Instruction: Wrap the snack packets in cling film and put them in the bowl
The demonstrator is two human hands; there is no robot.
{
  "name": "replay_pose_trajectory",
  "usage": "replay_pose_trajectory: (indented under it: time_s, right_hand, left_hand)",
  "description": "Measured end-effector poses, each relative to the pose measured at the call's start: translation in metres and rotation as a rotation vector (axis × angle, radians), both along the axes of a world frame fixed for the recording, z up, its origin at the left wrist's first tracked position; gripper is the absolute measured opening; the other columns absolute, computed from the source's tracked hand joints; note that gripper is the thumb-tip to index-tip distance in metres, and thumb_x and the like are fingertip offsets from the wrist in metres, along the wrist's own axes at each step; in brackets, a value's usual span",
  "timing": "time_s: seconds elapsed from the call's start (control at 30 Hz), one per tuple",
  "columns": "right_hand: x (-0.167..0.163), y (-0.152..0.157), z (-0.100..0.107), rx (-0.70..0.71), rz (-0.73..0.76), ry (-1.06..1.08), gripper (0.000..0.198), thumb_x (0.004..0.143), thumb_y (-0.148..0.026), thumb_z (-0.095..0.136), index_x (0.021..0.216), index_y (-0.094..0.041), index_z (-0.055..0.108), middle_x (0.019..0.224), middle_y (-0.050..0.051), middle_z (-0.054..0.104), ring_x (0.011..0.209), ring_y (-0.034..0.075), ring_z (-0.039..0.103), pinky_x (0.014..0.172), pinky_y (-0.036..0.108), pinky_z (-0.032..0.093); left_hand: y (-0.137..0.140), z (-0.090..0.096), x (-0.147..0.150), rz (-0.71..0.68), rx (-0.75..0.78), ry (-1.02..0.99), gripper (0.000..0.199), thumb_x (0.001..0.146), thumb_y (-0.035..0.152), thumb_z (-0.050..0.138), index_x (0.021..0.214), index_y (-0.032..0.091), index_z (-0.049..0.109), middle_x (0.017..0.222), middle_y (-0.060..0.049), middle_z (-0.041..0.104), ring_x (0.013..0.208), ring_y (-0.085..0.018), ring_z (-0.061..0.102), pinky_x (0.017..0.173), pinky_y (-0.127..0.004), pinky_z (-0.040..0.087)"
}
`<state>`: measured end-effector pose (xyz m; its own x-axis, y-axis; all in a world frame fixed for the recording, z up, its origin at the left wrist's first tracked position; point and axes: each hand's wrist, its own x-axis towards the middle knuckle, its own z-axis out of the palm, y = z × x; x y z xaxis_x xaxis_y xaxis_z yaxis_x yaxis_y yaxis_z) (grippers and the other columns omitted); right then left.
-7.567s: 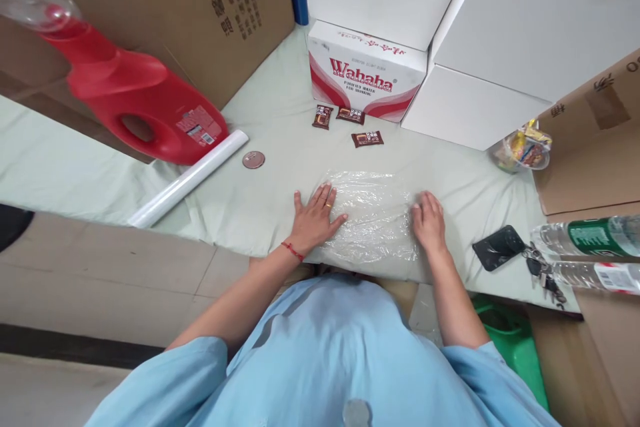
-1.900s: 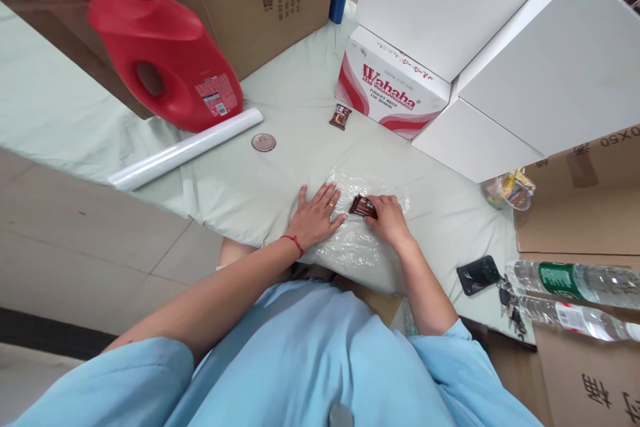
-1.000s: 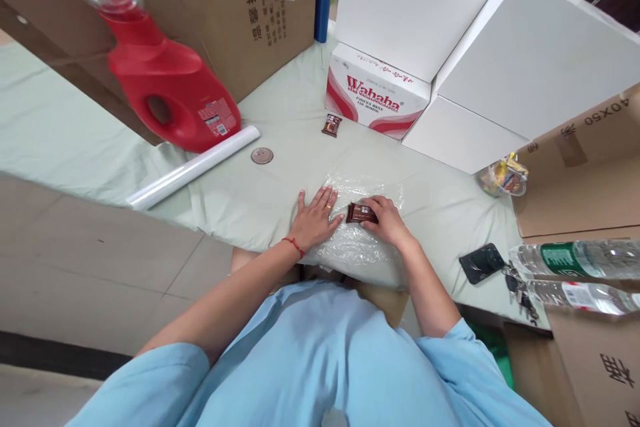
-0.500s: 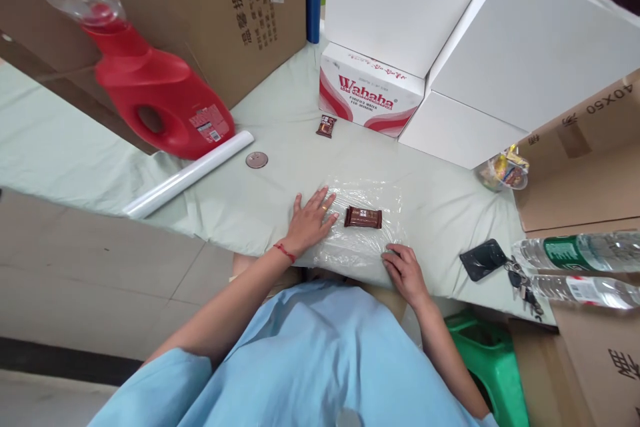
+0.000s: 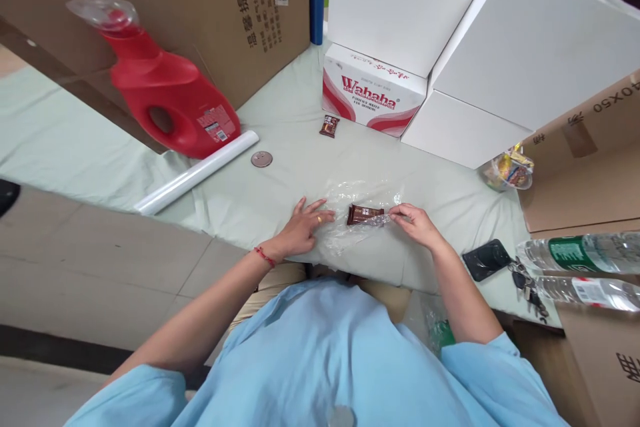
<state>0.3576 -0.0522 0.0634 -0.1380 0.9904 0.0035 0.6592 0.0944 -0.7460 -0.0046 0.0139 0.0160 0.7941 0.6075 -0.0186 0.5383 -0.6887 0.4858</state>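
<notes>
A brown wrapped snack bar [image 5: 361,215] lies on a sheet of clear plastic film [image 5: 341,240] near the front of the table. My right hand [image 5: 414,224] pinches the film's near right part and holds it folded up over the bar's lower right side. At the left edge of the film rests my left hand [image 5: 303,227], palm down, fingers spread. A second, smaller brown snack packet [image 5: 329,126] lies farther back, and a round flat disc [image 5: 262,159] is left of it.
A white roll [image 5: 197,173] lies before a red jug [image 5: 175,103] on the left. Behind stand a Wahaba-lettered box [image 5: 373,90] and white boxes. On the right are a bowl of snacks [image 5: 507,170], a black phone-like object [image 5: 486,260], keys [image 5: 527,290] and water bottles [image 5: 585,253].
My right hand has moved up and lifted the film's near right part over the bar. My left hand has shifted slightly left, still spread on the film's edge.
</notes>
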Motion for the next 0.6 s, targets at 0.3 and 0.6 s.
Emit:
replay_pose_trajectory:
  time_s: [0.3,0.6]
  right_hand:
    - [0.007,0.03,-0.021,-0.334,-0.198,0.266,0.041,0.084,-0.06,0.067,0.094,-0.021,0.067,0.062,-0.005,0.056,0.056,0.014,0.051,0.059,0.028,0.043]
    - [0.027,0.029,-0.013,-0.367,-0.107,0.328,0.061,0.069,-0.046,0.087,0.122,-0.019,0.071,0.093,0.001,0.07,0.08,0.016,0.062,0.075,0.029,0.05]
  left_hand:
    - [0.006,-0.014,0.02,0.22,0.02,-0.152,0.028,0.096,0.046,0.061,0.108,0.027,0.079,0.153,-0.007,0.063,0.161,-0.038,0.027,0.129,-0.071,-0.002]
    - [0.024,-0.015,0.037,0.586,-0.092,-0.312,0.048,0.103,0.04,0.046,0.061,0.023,0.062,0.113,-0.006,0.082,0.143,-0.032,0.053,0.129,-0.063,0.013]
